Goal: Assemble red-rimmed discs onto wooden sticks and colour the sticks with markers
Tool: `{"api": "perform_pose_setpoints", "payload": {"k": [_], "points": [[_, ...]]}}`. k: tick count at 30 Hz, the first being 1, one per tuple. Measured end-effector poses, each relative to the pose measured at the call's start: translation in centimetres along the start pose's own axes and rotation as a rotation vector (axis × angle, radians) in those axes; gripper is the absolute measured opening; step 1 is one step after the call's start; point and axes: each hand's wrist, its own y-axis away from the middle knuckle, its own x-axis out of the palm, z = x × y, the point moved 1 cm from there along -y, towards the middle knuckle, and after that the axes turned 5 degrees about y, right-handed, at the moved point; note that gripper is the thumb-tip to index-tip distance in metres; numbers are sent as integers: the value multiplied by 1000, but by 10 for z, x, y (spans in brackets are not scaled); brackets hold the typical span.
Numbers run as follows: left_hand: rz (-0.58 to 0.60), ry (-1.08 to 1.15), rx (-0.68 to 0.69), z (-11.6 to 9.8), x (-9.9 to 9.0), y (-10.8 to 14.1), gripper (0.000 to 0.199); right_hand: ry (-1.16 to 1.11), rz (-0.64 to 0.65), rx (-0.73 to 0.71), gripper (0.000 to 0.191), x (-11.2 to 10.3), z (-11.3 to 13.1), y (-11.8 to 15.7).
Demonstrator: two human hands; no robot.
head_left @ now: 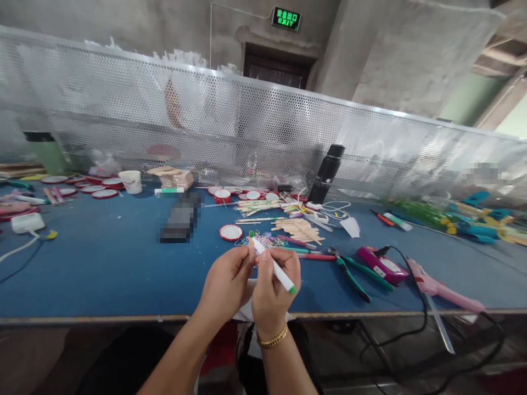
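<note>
R hand [269, 292] w/ marker [282, 276]; bands [269, 239], sticks [302, 230], pliers [349, 278] nr.

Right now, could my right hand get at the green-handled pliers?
Probably yes: the way from the right hand to the pliers looks open, though that hand holds a white marker and would likely need to set it down first.

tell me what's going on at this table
A person at a blue table holds a white marker in the right hand, its far end close to the left hand, which seems to pinch a small pale stick. Just beyond the hands lie coloured bands and wooden sticks; pliers and a pink glue gun lie to the right.
</note>
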Motion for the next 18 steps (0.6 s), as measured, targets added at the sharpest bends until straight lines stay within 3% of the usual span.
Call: {"api": "perform_pose_setpoints", "payload": {"k": [7, 13, 18], "points": [[-3, -2, 2, 1, 0, 0, 36, -13, -40, 24, 11, 0, 1, -1], [-17, -8, -5, 0, 0, 0, 37, 7, 9, -3, 11, 0, 1, -1], [-25, -2, -6, -1, 0, -1, 37, 24, -53, 27, 13, 0, 0, 0]]}}
